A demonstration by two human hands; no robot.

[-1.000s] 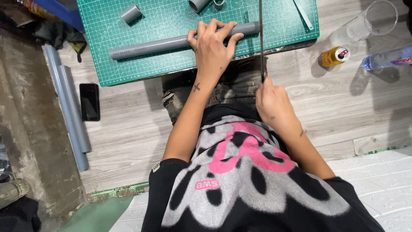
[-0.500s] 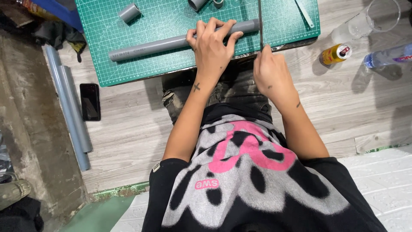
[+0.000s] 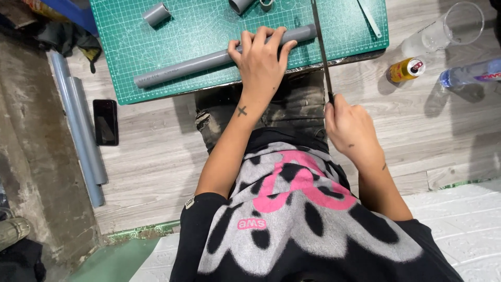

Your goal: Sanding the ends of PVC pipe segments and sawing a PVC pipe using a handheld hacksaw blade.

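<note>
A long grey plastic pipe (image 3: 182,67) lies across the near edge of a green cutting mat (image 3: 198,26). My left hand (image 3: 260,61) presses down on the pipe near its right end, fingers curled over it. My right hand (image 3: 350,125) grips the handle of a thin saw blade (image 3: 321,44), which runs up across the mat and meets the pipe's right end. Two short grey pipe pieces, one (image 3: 156,13) at the mat's upper left and one (image 3: 241,5) at its top edge, lie on the mat.
Two long grey pipes (image 3: 78,130) and a black phone (image 3: 105,121) lie on the wooden floor at left. A yellow can (image 3: 405,70), a clear glass (image 3: 443,31) and a plastic bottle (image 3: 469,73) stand at right. A metal ruler (image 3: 369,18) rests on the mat.
My right hand slid forward toward the mat with the saw, then drew back toward my body. My left hand stayed on the pipe.
</note>
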